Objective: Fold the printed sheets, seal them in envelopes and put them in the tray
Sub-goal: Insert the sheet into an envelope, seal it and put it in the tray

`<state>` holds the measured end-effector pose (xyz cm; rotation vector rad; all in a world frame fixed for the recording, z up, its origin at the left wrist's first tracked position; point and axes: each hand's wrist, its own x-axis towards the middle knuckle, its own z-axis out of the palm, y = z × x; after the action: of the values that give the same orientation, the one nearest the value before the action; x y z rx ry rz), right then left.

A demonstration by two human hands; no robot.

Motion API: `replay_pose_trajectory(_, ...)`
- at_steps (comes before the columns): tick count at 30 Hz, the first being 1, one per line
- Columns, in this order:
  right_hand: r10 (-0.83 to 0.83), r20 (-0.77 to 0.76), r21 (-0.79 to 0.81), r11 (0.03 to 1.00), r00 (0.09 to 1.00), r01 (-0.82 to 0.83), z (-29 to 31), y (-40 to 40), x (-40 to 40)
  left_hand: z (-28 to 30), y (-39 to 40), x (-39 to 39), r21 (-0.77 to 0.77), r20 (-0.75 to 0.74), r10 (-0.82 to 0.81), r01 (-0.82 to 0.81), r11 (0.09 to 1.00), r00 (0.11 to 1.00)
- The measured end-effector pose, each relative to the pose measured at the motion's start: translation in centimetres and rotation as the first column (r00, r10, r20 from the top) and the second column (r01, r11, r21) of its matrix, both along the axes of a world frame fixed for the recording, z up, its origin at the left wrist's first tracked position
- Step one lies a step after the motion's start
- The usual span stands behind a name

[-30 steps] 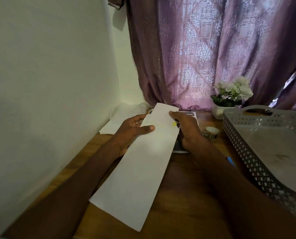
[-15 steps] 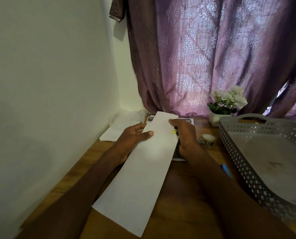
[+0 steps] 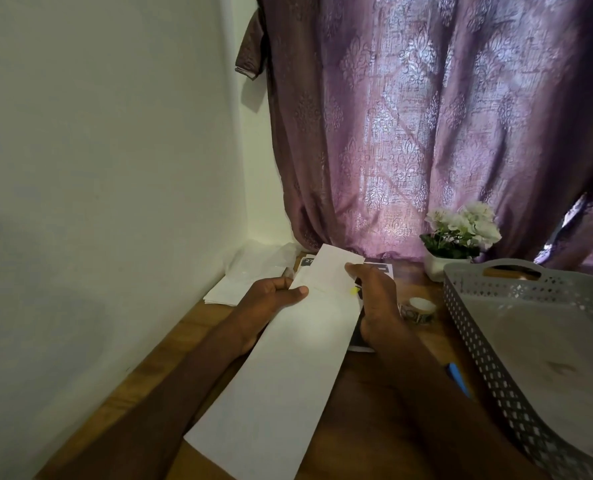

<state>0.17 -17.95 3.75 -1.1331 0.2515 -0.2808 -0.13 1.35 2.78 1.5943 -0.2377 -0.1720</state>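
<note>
A long white envelope (image 3: 288,368) is held slanted above the wooden table, its flap end pointing away from me. My left hand (image 3: 271,299) grips its left edge, thumb on top. My right hand (image 3: 374,303) holds the right edge near the flap, fingers on the raised flap. A printed sheet with dark blocks (image 3: 378,268) lies under the envelope's far end, mostly hidden. The grey perforated tray (image 3: 489,344) stands at the right with nothing in it.
A pile of white envelopes or sheets (image 3: 250,278) lies in the corner by the wall. A tape roll (image 3: 418,308), a blue pen (image 3: 457,377) and a white flower pot (image 3: 457,244) sit between my right arm and the tray. A purple curtain hangs behind.
The view has tilted upward, so hands and envelope sit lower in frame. Both hands keep the same hold on the envelope.
</note>
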Motion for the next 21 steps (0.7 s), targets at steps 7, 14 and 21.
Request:
replay_pose_trajectory(7, 0.016, -0.011, 0.014, 1.000, 1.000, -0.016, 0.16, 0.20, -0.01, 0.03, -0.03, -0.07, -0.023, -0.001, 0.001, -0.001, 1.000, 1.000)
replay_pose_trajectory(14, -0.005, 0.000, 0.009, 1.000, 1.000, 0.005, 0.26, 0.32, -0.08, 0.06, -0.07, -0.22, -0.033, -0.001, 0.018, -0.018, 0.999, 1.000)
replay_pose_trajectory(21, -0.010, -0.010, -0.014, 1.000, 1.000, 0.009, 0.28, 0.21, -0.27, -0.08, -0.09, -0.12, -0.031, -0.009, 0.023, -0.023, 0.999, 1.000)
